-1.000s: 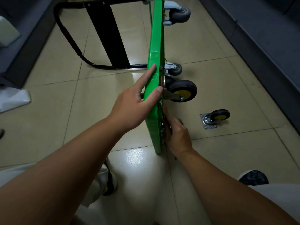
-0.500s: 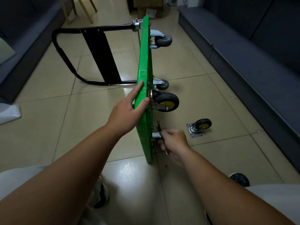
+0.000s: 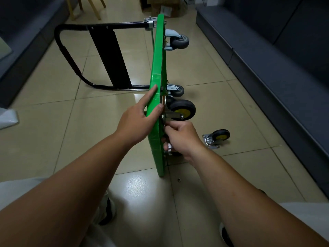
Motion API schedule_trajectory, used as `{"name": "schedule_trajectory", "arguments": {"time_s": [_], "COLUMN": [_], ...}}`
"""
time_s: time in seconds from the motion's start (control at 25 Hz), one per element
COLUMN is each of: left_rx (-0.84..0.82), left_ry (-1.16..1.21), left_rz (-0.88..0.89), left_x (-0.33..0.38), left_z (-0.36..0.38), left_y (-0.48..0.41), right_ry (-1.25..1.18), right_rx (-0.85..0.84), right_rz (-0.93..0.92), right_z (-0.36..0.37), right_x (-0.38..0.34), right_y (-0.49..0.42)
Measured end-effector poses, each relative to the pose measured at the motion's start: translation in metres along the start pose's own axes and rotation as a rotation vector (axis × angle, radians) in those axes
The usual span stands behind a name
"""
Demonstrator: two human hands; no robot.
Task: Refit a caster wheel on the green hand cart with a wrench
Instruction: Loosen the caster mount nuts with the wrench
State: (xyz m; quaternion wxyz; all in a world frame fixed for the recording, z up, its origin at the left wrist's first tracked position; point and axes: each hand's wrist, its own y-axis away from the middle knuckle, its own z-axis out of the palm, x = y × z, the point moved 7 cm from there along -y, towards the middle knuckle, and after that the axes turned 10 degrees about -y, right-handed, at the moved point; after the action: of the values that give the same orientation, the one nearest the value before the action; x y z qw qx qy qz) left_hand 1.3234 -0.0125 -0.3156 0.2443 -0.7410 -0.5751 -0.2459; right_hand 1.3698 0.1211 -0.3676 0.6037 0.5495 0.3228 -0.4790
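Note:
The green hand cart [image 3: 157, 68] stands on its side edge on the tiled floor, wheels facing right. My left hand [image 3: 137, 122] grips its top edge, thumb over the rim and index finger stretched along the green face. A black caster with a yellow hub [image 3: 183, 110] sits against the underside just past my thumb. My right hand [image 3: 181, 138] is curled below that caster, against the underside, holding a thin metal tool that looks like the wrench; most of it is hidden. A second yellow-hub caster [image 3: 218, 137] lies loose on the floor to the right.
Two grey casters [image 3: 179, 41] [image 3: 176, 90] are mounted further along the cart. Its black folding handle [image 3: 71, 56] lies out to the left. A small nut [image 3: 179, 179] lies on the tile by the cart's near corner. Dark sofas [image 3: 267, 59] line both sides.
My right hand has risen along the underside from near the cart's lower corner to just under the yellow-hub caster. My left hand keeps its grip. The view has pulled back.

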Motion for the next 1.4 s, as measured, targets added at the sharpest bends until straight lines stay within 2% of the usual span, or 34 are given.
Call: {"name": "schedule_trajectory", "arguments": {"time_s": [0.24,0.48,0.72,0.84,0.96,1.04,1.08,1.12,1.2,1.24,1.28,1.32,1.4], "left_rx": [0.024,0.018,0.005,0.002,-0.008,-0.01,-0.007,-0.003,0.0,0.001,0.003,0.007,0.016], "left_ry": [-0.025,-0.015,0.0,-0.004,-0.001,0.004,0.005,0.008,0.024,0.035,0.045,0.05,0.045], "left_rz": [0.011,0.027,0.041,0.059,0.068,0.062,0.058,0.052,0.033,0.023,0.014,0.008,0.002], "left_x": [-0.004,-0.004,-0.006,-0.005,-0.002,0.0,0.0,0.0,-0.001,-0.001,-0.001,-0.001,0.0], "left_z": [0.0,0.001,-0.002,-0.002,-0.001,0.0,0.0,0.0,0.001,0.002,0.002,0.002,0.001], "left_y": [-0.002,-0.002,-0.004,-0.004,-0.005,-0.004,-0.004,-0.004,-0.003,-0.002,-0.002,-0.001,0.0], "right_ry": [0.273,0.532,0.537,0.514,0.603,0.708,0.741,0.738,0.595,0.544,0.535,0.541,0.474], "right_rx": [-0.087,0.133,0.167,0.159,0.135,0.119,0.116,0.123,0.161,0.155,0.133,0.122,0.196], "right_rz": [-0.156,-0.439,-0.702,-0.725,-0.691,-0.616,-0.509,-0.309,0.274,0.509,0.634,0.649,0.512], "right_z": [-0.006,-0.015,-0.011,-0.012,-0.024,-0.041,-0.053,-0.067,-0.092,-0.093,-0.09,-0.085,-0.072], "right_x": [0.031,0.065,0.079,0.081,0.08,0.089,0.101,0.116,0.157,0.169,0.17,0.163,0.128], "right_y": [-0.011,-0.01,-0.025,-0.028,-0.024,-0.014,-0.01,-0.009,-0.003,0.005,0.009,0.007,-0.003]}}
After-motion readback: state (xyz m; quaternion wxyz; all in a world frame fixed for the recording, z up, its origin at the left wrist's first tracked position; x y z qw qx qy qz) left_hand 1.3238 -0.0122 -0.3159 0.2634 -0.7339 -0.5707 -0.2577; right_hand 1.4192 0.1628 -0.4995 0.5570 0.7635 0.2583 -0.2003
